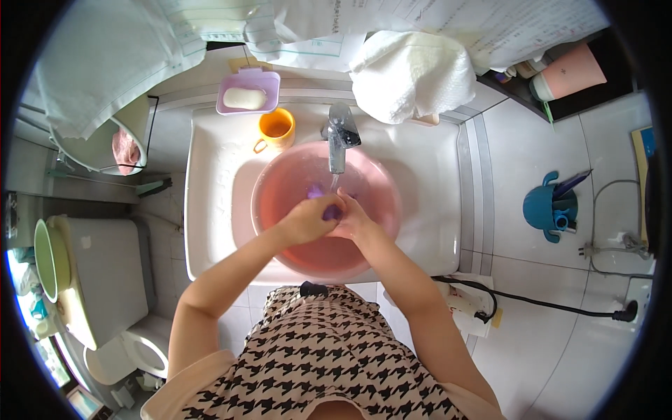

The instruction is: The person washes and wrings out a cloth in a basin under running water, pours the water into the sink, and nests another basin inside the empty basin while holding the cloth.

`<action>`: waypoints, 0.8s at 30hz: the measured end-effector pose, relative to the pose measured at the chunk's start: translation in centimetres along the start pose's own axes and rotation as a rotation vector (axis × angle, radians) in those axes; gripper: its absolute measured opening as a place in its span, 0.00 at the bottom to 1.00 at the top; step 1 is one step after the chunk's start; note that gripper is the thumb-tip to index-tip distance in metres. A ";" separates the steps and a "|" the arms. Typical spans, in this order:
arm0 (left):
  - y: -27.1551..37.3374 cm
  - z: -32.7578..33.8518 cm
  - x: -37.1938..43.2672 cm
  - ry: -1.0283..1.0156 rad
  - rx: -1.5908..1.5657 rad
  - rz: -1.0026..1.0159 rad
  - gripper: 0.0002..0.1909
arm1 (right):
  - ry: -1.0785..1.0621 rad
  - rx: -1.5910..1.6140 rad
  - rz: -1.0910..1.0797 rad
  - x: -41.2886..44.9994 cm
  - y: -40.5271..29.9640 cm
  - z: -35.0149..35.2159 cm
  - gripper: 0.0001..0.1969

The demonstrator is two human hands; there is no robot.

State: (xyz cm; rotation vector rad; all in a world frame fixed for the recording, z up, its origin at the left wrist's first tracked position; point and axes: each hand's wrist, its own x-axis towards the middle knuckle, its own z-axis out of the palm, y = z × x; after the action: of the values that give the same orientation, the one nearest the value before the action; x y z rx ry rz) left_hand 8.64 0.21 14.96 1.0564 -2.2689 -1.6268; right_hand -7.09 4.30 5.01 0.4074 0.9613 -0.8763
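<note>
Water runs from the metal faucet (pixel 337 152) into a pink plastic basin (pixel 262 231) set in the white sink (pixel 428 236). Over the basin, my left hand (pixel 312 219) is closed around a small purple item (pixel 332 212), whose kind I cannot make out. My right hand (pixel 353 216) touches it from the right, below the stream, fingers partly curled; whether it also grips the item is hidden. More purple shows just beyond my left hand, under the water.
Behind the basin stand an orange mug (pixel 276 129) and a lilac soap dish (pixel 222 94) with white soap (pixel 244 98). A white towel (pixel 412 76) hangs right of the faucet. A blue holder (pixel 538 206) is on the right wall, with a black cable (pixel 546 305) nearer me.
</note>
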 end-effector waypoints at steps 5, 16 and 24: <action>4.4 -0.4 -3.3 -0.085 -0.269 0.148 0.12 | -0.309 -0.080 -0.284 -3.8 3.2 1.5 0.14; -1.0 2.4 -0.1 0.141 -1.399 -0.241 0.17 | -0.307 -0.024 -0.281 -11.4 1.4 3.8 0.18; 5.5 0.7 -1.5 0.376 0.206 0.577 0.27 | -0.557 0.012 -0.251 -11.5 -0.6 6.2 0.22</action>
State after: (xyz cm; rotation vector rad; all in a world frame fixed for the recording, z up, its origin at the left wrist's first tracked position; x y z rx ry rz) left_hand 6.94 2.58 19.94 0.5868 -2.2211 -0.9026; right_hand -7.45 5.21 18.06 0.0386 0.4951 -1.1458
